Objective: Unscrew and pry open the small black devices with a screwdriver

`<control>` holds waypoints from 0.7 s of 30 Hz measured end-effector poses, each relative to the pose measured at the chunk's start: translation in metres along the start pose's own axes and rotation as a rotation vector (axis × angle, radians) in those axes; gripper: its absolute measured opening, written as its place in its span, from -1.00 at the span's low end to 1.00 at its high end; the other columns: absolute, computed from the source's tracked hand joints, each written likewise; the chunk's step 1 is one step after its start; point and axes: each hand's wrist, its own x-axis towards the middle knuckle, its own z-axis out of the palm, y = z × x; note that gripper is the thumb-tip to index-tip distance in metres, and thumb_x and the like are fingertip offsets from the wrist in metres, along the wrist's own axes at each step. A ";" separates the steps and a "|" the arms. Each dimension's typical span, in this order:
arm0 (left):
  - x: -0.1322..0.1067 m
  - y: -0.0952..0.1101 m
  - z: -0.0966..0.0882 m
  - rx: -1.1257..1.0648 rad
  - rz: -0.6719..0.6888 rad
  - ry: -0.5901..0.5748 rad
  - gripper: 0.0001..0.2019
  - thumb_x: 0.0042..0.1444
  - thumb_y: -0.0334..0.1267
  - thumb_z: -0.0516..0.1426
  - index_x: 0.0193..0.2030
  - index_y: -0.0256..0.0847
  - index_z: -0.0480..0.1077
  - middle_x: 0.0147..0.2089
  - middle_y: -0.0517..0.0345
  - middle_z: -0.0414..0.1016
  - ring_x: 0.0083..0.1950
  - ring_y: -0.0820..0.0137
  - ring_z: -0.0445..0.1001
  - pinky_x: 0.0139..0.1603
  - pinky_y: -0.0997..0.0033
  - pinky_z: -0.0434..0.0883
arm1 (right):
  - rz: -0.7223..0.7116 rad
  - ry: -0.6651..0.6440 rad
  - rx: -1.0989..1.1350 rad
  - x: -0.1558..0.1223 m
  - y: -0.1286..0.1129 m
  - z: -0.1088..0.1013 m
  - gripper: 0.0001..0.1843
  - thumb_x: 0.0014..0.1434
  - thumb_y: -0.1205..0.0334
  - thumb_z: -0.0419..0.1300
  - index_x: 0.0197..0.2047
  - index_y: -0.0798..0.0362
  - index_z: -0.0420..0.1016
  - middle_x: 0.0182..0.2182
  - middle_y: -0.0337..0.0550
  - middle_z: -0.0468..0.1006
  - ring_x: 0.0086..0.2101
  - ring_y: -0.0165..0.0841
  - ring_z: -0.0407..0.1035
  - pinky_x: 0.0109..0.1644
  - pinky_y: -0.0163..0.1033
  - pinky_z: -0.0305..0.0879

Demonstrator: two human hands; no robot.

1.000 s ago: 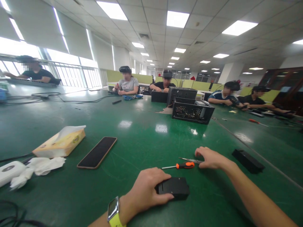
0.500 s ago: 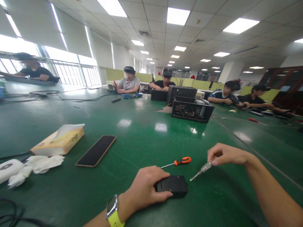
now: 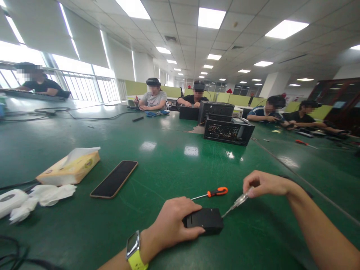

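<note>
1. Black rectangular box [image 3: 206, 220], on glossy green bench [image 3: 165, 165]; our left fingers [image 3: 194, 233] clasp it. Probably stiff, light; grip long sides.
2. Clear-handled metal screwdriver [image 3: 239, 201]; our right fingers [image 3: 254, 192] pinch its handle.

Holds the left hand [image 3: 178, 218] low, curved into a grip with the thumb [image 3: 194, 233] and the fingers [image 3: 192, 205] parted, and has the right hand [image 3: 260, 183] slightly raised in a pinch (with the right wrist [image 3: 289, 187] bent), the right forearm [image 3: 319, 223] slanting downward.
</note>
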 end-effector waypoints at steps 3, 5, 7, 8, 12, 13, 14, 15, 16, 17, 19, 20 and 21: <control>0.000 0.000 -0.001 -0.007 -0.001 0.001 -0.62 0.01 -0.07 0.31 -0.07 -0.23 0.53 -0.24 0.05 0.63 -0.26 0.23 0.56 -0.23 0.33 0.46 | -0.003 0.007 -0.002 -0.002 -0.002 -0.002 -0.65 0.08 -0.01 0.35 -0.28 0.15 0.64 -0.45 -0.19 0.52 -0.44 -0.41 0.29 -0.36 -0.32 0.14; 0.000 0.000 -0.001 -0.009 -0.001 0.002 -0.62 0.01 -0.07 0.31 -0.07 -0.24 0.54 -0.24 0.05 0.63 -0.26 0.23 0.56 -0.24 0.33 0.46 | -0.005 0.008 -0.002 -0.002 -0.003 -0.002 -0.65 0.08 -0.01 0.35 -0.28 0.15 0.64 -0.46 -0.19 0.51 -0.44 -0.41 0.28 -0.37 -0.32 0.14; 0.000 0.000 -0.001 -0.006 -0.001 0.004 -0.62 0.01 -0.07 0.31 -0.07 -0.24 0.54 -0.24 0.04 0.63 -0.26 0.23 0.56 -0.23 0.33 0.46 | -0.007 0.009 -0.004 -0.001 -0.004 -0.002 -0.65 0.08 -0.01 0.35 -0.28 0.16 0.64 -0.46 -0.19 0.51 -0.44 -0.41 0.28 -0.37 -0.32 0.14; 0.000 0.000 -0.001 -0.003 -0.001 0.004 -0.61 0.02 -0.06 0.31 -0.07 -0.24 0.54 -0.24 0.04 0.63 -0.26 0.23 0.56 -0.23 0.33 0.46 | -0.008 0.009 -0.005 -0.001 -0.004 -0.001 -0.64 0.08 -0.01 0.35 -0.28 0.16 0.64 -0.46 -0.19 0.51 -0.44 -0.41 0.28 -0.36 -0.32 0.14; 0.000 0.001 -0.001 0.010 -0.001 0.001 -0.62 0.03 -0.04 0.29 -0.07 -0.22 0.54 -0.24 0.05 0.62 -0.26 0.25 0.56 -0.23 0.35 0.46 | -0.006 0.007 -0.008 -0.001 -0.006 0.000 -0.64 0.08 -0.02 0.35 -0.29 0.15 0.64 -0.46 -0.19 0.51 -0.44 -0.40 0.29 -0.37 -0.32 0.14; 0.000 0.001 -0.001 0.011 -0.002 -0.001 -0.62 0.04 -0.04 0.28 -0.07 -0.22 0.54 -0.24 0.05 0.62 -0.26 0.25 0.56 -0.23 0.35 0.46 | -0.006 0.009 -0.009 -0.002 -0.007 0.000 -0.64 0.08 -0.03 0.35 -0.29 0.15 0.63 -0.46 -0.19 0.51 -0.43 -0.40 0.30 -0.36 -0.32 0.14; 0.000 0.001 -0.001 0.011 -0.003 -0.003 -0.62 0.04 -0.04 0.28 -0.07 -0.22 0.54 -0.24 0.05 0.62 -0.26 0.25 0.56 -0.22 0.35 0.46 | -0.006 0.009 -0.010 -0.002 -0.007 0.000 -0.64 0.08 -0.03 0.35 -0.29 0.14 0.63 -0.46 -0.20 0.51 -0.43 -0.39 0.30 -0.36 -0.31 0.15; 0.000 0.001 -0.001 0.010 -0.005 -0.005 -0.62 0.04 -0.04 0.29 -0.06 -0.22 0.54 -0.24 0.05 0.62 -0.26 0.25 0.56 -0.22 0.35 0.46 | -0.006 0.010 -0.011 -0.002 -0.007 0.000 -0.64 0.08 -0.04 0.34 -0.29 0.14 0.63 -0.45 -0.20 0.51 -0.43 -0.39 0.30 -0.35 -0.31 0.15; 0.000 0.001 -0.001 0.008 -0.007 -0.007 -0.62 0.04 -0.05 0.29 -0.06 -0.22 0.54 -0.24 0.04 0.63 -0.25 0.25 0.56 -0.22 0.34 0.46 | -0.004 0.011 -0.017 -0.002 -0.008 0.000 -0.63 0.08 -0.04 0.34 -0.29 0.14 0.63 -0.45 -0.20 0.51 -0.43 -0.39 0.31 -0.35 -0.31 0.16; 0.000 0.001 -0.001 0.006 -0.008 -0.007 -0.62 0.03 -0.05 0.29 -0.07 -0.22 0.54 -0.23 0.04 0.63 -0.26 0.24 0.56 -0.22 0.34 0.47 | -0.002 0.011 -0.026 -0.002 -0.008 0.000 -0.63 0.08 -0.05 0.34 -0.28 0.13 0.63 -0.45 -0.20 0.51 -0.42 -0.38 0.31 -0.35 -0.31 0.16; 0.000 0.001 -0.002 0.006 -0.010 -0.007 -0.62 0.02 -0.05 0.30 -0.07 -0.23 0.54 -0.24 0.04 0.63 -0.26 0.24 0.56 -0.22 0.33 0.47 | 0.004 0.012 -0.053 -0.001 -0.010 0.000 -0.61 0.08 -0.07 0.33 -0.29 0.13 0.63 -0.46 -0.20 0.51 -0.43 -0.38 0.31 -0.35 -0.30 0.16; 0.000 0.001 -0.002 0.007 -0.010 -0.006 -0.62 0.02 -0.06 0.30 -0.07 -0.23 0.54 -0.24 0.04 0.63 -0.26 0.24 0.56 -0.22 0.33 0.47 | 0.007 0.015 -0.070 -0.001 -0.012 0.000 -0.61 0.08 -0.07 0.32 -0.29 0.14 0.63 -0.46 -0.20 0.51 -0.43 -0.38 0.30 -0.36 -0.30 0.16; 0.000 0.001 -0.002 0.007 -0.009 -0.005 -0.62 0.02 -0.06 0.30 -0.07 -0.23 0.54 -0.24 0.04 0.62 -0.26 0.23 0.56 -0.23 0.33 0.47 | 0.010 0.020 -0.089 -0.002 -0.015 0.001 -0.61 0.09 -0.08 0.32 -0.30 0.14 0.63 -0.46 -0.19 0.51 -0.43 -0.38 0.30 -0.36 -0.30 0.15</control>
